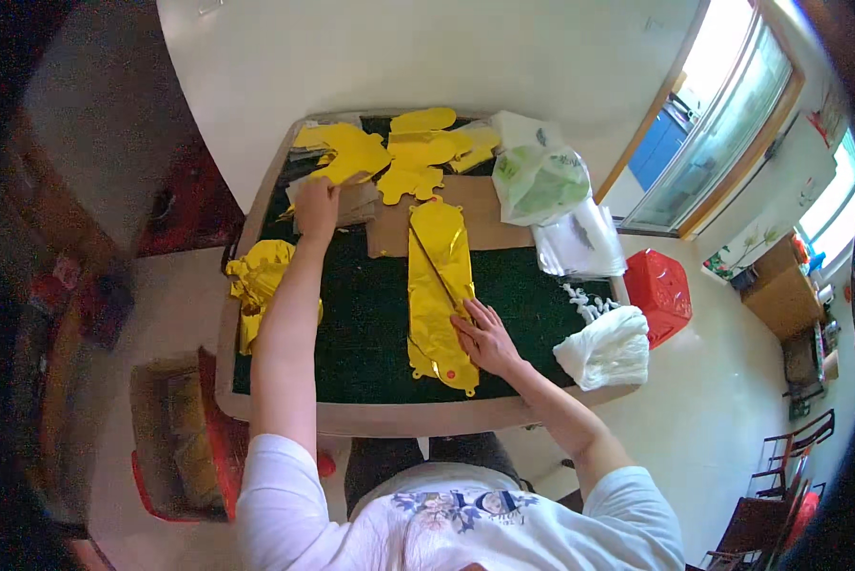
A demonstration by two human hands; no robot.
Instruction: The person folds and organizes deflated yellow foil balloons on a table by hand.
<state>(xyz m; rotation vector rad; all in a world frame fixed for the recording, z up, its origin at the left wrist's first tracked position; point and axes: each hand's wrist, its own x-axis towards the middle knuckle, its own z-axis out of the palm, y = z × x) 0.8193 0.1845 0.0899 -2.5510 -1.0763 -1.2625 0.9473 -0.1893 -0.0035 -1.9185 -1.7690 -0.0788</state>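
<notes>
Nearest the camera, the right hand (487,336) is laid flat, fingers spread and together on nothing, pressing the lower half of a long gold foil balloon (440,285) against the dark green table top (370,324). The balloon lies deflated and lengthwise down the middle of the table, its scalloped lower end toward the person, its upper end overlapping a sheet of brown cardboard (480,214). A thin dark stick (435,269) is seen lying slantwise across the foil, its near end just beside the fingertips; whether it is pinched cannot be told. The left hand (317,203) is stretched to the far left of the table and is closed over the edge of a stack of brown card (351,202), beside a heap of flat yellow foil shapes (394,152). A crumpled gold foil bundle (256,281) hangs at the left table edge. The foil is judged very light, limp, slick and easily creased or punctured; it is best held flat by the palm or taken at the seamed edge. White plastic bags (541,181) and a white cloth bundle (608,347) lie at the right.
</notes>
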